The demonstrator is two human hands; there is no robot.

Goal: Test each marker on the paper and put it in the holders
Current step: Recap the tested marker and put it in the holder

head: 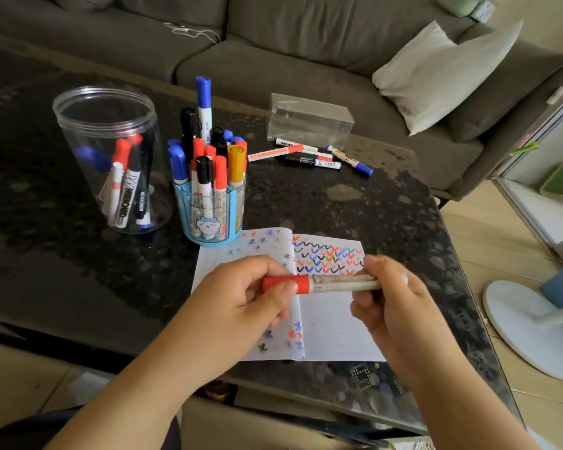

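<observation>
both hands, left hand (241, 295) and right hand (392, 298), pinch a red-capped marker (319, 283), its label unreadable.

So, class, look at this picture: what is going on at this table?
A person holds a red-capped white marker level over an open lined notebook covered in coloured ticks. The left hand grips the cap, the right hand the barrel. A blue plastic holder is packed with markers, a clear round jar holds a few, and several loose markers lie beyond.

Marker (325, 283) tip hidden, perhaps capped; label too blurred.
</observation>
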